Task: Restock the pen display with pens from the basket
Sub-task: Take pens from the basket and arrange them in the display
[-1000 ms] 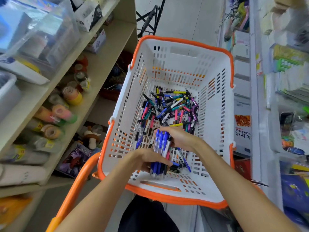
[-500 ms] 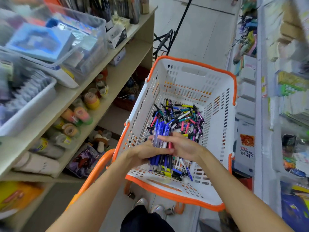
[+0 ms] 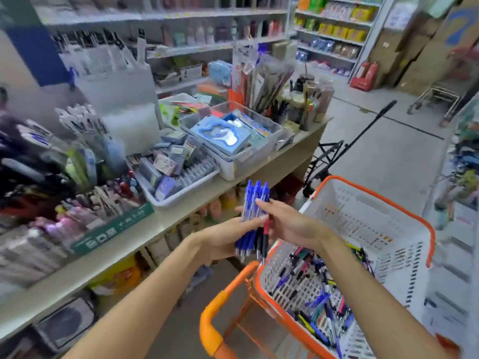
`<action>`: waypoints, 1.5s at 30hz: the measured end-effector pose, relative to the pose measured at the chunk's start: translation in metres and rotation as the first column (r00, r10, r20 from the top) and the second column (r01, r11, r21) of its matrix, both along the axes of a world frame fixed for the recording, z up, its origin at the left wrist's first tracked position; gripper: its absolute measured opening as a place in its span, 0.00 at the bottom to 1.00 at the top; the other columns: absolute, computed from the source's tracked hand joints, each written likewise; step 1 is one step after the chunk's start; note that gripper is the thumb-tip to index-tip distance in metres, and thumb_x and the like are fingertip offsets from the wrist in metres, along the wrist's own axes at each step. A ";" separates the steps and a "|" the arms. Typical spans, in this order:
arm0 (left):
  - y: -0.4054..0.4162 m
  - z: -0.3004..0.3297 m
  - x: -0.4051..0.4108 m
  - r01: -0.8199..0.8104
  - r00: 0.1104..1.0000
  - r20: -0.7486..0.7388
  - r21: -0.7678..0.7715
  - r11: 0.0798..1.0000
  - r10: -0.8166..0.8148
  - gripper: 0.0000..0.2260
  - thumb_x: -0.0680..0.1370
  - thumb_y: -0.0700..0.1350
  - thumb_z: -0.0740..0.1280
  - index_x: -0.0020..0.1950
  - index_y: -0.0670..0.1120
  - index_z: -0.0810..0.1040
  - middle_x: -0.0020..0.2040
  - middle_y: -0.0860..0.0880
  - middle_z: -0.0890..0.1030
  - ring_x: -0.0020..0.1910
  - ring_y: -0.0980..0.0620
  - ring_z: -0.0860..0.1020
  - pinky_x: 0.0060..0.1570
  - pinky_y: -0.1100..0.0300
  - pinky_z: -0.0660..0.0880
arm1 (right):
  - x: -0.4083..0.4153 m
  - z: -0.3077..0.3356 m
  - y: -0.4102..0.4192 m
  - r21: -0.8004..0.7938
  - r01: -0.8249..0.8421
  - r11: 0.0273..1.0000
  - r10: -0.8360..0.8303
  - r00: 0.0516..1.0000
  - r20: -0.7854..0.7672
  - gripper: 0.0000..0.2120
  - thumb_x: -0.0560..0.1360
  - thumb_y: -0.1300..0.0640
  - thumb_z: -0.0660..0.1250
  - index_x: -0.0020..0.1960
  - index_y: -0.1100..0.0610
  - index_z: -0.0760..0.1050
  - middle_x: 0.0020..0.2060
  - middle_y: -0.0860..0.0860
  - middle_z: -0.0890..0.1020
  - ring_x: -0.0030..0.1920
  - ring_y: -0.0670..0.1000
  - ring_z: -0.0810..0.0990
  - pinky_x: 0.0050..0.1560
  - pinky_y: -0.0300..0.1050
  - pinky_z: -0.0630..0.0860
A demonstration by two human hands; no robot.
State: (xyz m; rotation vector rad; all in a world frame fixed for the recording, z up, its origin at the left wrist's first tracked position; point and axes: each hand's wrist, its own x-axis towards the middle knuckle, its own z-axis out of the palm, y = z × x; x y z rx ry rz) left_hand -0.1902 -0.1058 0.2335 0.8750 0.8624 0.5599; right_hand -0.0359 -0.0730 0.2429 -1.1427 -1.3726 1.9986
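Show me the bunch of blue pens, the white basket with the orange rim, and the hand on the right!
bunch of blue plastic pens [image 3: 255, 196], head view, upper barrels.
white plastic basket with orange rim [image 3: 388, 200], head view, far rim.
right hand [image 3: 290, 224], head view, back of hand.

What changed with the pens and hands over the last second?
The bundle of pens was lifted up out of the basket and now sits left of it, toward the shelf. The left hand keeps gripping the bundle, the right hand keeps steadying it. Loose pens remain in the basket.
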 end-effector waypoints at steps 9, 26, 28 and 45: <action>-0.054 0.045 -0.181 -0.290 0.956 0.060 0.036 0.956 0.288 0.05 0.76 0.47 0.68 0.44 0.47 0.79 0.37 0.49 0.76 0.34 0.53 0.76 0.35 0.61 0.75 | -0.178 0.064 -0.015 0.095 -0.260 0.961 0.264 0.964 -0.033 0.07 0.78 0.55 0.63 0.44 0.57 0.76 0.38 0.52 0.80 0.39 0.50 0.80 0.44 0.42 0.79; -0.085 0.073 -0.355 -0.545 0.838 0.006 0.042 0.837 0.545 0.11 0.78 0.46 0.65 0.57 0.44 0.80 0.48 0.46 0.84 0.37 0.55 0.82 0.35 0.64 0.78 | -0.354 0.094 -0.005 0.248 -0.356 0.901 0.338 0.934 0.112 0.11 0.81 0.62 0.57 0.60 0.65 0.73 0.45 0.58 0.80 0.47 0.54 0.79 0.49 0.44 0.78; -0.074 0.077 -0.365 -0.562 0.824 -0.024 0.084 0.823 0.566 0.12 0.78 0.46 0.65 0.59 0.44 0.79 0.49 0.47 0.85 0.41 0.53 0.83 0.37 0.63 0.78 | -0.360 0.095 0.013 0.286 -0.352 0.891 0.335 0.936 0.108 0.13 0.81 0.62 0.57 0.63 0.61 0.73 0.47 0.58 0.79 0.50 0.54 0.79 0.50 0.43 0.78; 0.016 0.112 -0.431 -0.926 0.337 0.013 0.184 0.329 0.941 0.08 0.78 0.44 0.67 0.55 0.43 0.78 0.46 0.44 0.85 0.41 0.49 0.85 0.35 0.58 0.81 | -0.472 0.135 0.148 0.682 0.272 0.679 -0.143 0.960 -0.240 0.03 0.74 0.58 0.71 0.43 0.58 0.80 0.37 0.50 0.84 0.37 0.45 0.83 0.44 0.38 0.79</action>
